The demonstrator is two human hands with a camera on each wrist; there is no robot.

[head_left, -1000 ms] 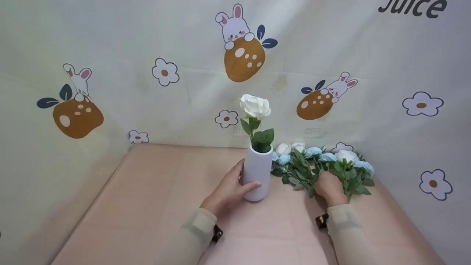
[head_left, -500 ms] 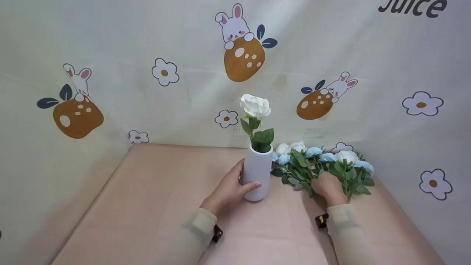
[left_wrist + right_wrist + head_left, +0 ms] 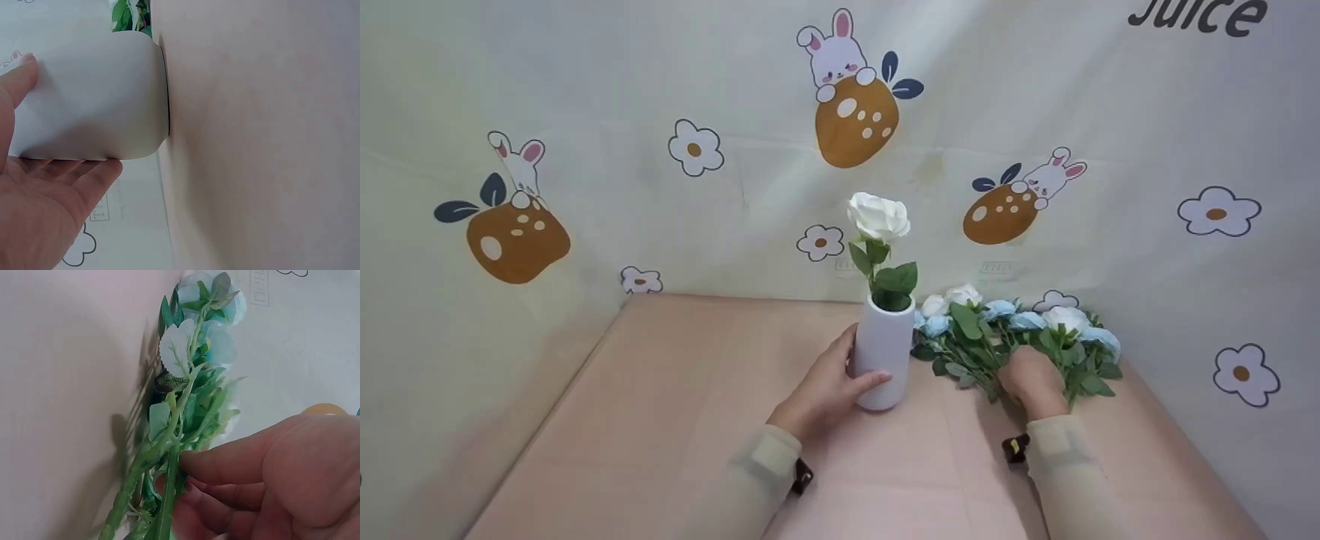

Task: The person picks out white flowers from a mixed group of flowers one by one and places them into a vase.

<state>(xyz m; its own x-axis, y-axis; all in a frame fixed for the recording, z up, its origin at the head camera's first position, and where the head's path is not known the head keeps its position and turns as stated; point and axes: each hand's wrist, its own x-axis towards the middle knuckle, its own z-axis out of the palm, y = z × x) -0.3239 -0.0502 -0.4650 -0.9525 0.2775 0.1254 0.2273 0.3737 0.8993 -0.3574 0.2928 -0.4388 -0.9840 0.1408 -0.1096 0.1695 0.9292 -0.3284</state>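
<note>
A white vase [image 3: 880, 356] stands upright on the table with one white rose [image 3: 879, 216] and its green leaves rising from the mouth. My left hand [image 3: 821, 386] holds the vase from the left, thumb across its front and fingers behind. The left wrist view shows the vase's lower body [image 3: 95, 95] between thumb and fingers. On the right, my right hand [image 3: 1033, 382] reaches into a pile of artificial flowers. Seen from the right wrist, its thumb and fingers pinch a green flower stem [image 3: 170, 486] among other stems; leaves partly hide the fingertips.
Light blue blooms [image 3: 1027, 321] and white roses [image 3: 1066, 318] lie heaped along the table's back right, just beside the vase. Behind the pink table [image 3: 675, 420] hangs a pale printed cloth [image 3: 750, 202] with rabbits and daisies.
In the flower pile, a white rose and a green leaf near the vase have lifted slightly. The left hand and vase hold their place; the right hand has barely shifted.
</note>
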